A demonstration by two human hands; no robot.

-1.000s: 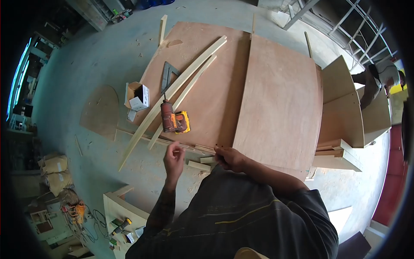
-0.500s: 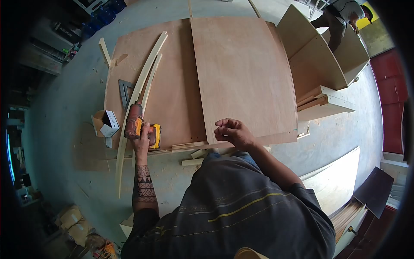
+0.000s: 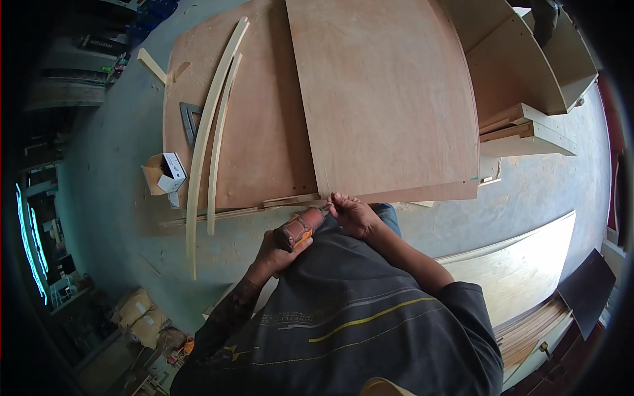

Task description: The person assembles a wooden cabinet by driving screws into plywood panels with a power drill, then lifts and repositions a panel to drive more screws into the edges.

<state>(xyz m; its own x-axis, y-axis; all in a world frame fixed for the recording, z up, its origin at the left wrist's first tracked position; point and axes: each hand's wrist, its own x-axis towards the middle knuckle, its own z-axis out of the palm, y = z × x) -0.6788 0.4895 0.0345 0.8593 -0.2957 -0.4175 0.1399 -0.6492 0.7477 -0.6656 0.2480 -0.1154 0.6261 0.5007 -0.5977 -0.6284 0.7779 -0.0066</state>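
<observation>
Since half a second ago the cordless drill has left the lower plywood sheet where it lay beside the wooden strips, and the left hand has carried it to the near edge of the work. That hand is now wrapped tight round the drill's grip, with the nose aimed up and to the right at the short batten along the sheet's front edge. The right hand has dropped from above the upper plywood panel to that panel's near corner. Its fingers are bunched close together just beside the drill's tip; whether they pinch anything is too small to tell. Two long curved wooden strips lie across the left of the lower sheet, with a steel square beside them and an open cardboard box on the concrete floor. An open cabinet carcass lies to the right.
</observation>
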